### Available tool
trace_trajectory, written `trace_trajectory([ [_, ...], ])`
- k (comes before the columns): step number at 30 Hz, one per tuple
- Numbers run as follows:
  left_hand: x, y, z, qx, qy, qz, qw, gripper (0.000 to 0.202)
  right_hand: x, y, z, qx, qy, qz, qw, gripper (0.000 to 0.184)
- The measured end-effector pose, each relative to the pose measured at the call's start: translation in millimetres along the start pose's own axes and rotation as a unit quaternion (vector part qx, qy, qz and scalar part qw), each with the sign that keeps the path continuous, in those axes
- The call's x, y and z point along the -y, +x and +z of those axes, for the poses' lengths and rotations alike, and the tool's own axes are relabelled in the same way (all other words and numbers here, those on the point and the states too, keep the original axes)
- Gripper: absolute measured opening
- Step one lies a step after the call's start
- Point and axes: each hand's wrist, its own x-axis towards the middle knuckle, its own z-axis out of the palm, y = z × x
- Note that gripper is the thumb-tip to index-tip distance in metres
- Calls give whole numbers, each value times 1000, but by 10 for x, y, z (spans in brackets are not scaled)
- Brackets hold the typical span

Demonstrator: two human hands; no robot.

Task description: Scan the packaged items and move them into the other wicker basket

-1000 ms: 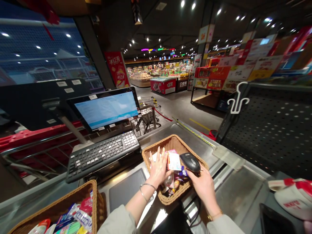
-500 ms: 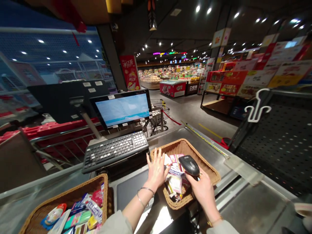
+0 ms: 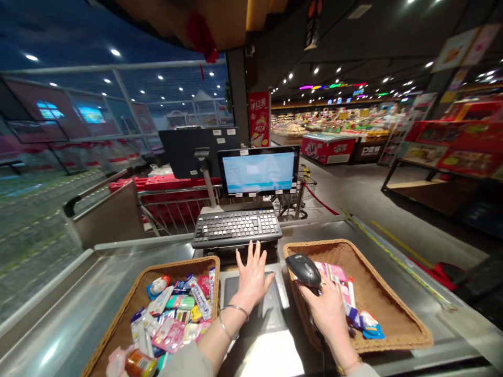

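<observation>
My right hand (image 3: 327,310) grips a black handheld barcode scanner (image 3: 303,269) over the near left side of the right wicker basket (image 3: 387,293). In that basket, partly hidden by this hand, lie a pink-and-white package (image 3: 334,272) and a blue packet (image 3: 372,325). My left hand (image 3: 252,278) is open and empty, fingers spread, above the grey flat plate (image 3: 277,298) set in the counter between the two baskets. Beside my left forearm stands the left wicker basket (image 3: 118,309), holding many small snack packets, among them a white-and-blue wrapped bar (image 3: 200,299).
Beyond my hands are a black keyboard (image 3: 238,226) and a lit monitor (image 3: 259,172), with a second dark screen (image 3: 188,153) behind. The metal counter (image 3: 55,314) runs along both sides. A shopping cart (image 3: 293,201) and red freezer (image 3: 328,148) stand farther off.
My view has turned left. My left hand has moved from the right basket's packets to the space between the baskets. My right hand keeps the scanner, now at that basket's left side.
</observation>
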Motion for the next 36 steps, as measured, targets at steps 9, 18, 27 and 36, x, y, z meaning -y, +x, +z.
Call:
trace_trajectory([
  [9, 537, -542, -97, 11, 41, -65, 997, 61, 196, -80, 506, 84, 0, -46, 995, 42],
  [18, 1070, -1003, -321, 35, 51, -142, 988, 59, 384, -302, 869, 165, -2, -56, 985, 42],
  [27, 1657, -1414, -399, 69, 91, -195, 974, 56, 563, -435, 952, 186, 2, -46, 982, 43],
  [36, 1916, -1435, -364, 130, 71, -134, 980, 61, 535, -540, 1030, 176, 1, -32, 984, 41],
])
